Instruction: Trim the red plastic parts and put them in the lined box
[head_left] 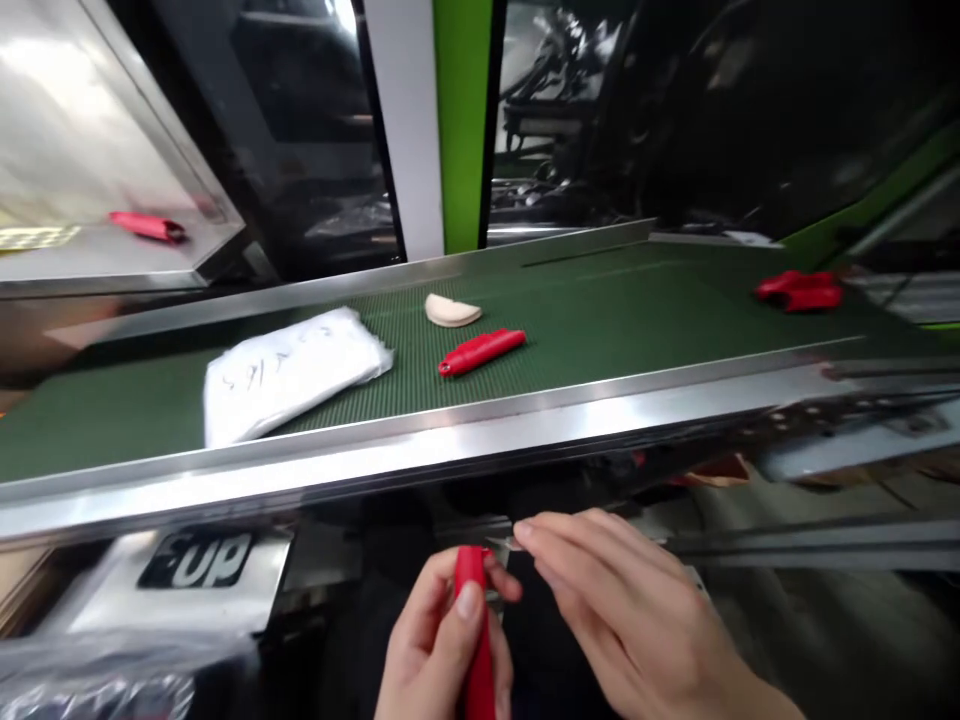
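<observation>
My left hand [442, 640] is closed around a long red plastic part [480, 670], held upright below the belt's metal edge, thumb across its face. Just to the right, my right hand [630, 600] has its fingers together, and a thin pointed metal blade or tool sticks out from the fingertips toward the red part's top. What the palm holds beyond that is hidden. Beyond my hands, on the green conveyor belt [600, 340], lie a red elongated part [482, 352], a cream half-round piece [452, 311] and a white plastic-wrapped package [296, 373] with handwriting.
Another red part [799, 291] lies at the belt's far right. One more red piece [148, 226] rests on a metal shelf [97, 262] at upper left. A metal rail [480, 428] edges the belt. Clear plastic bags [112, 680] are at lower left.
</observation>
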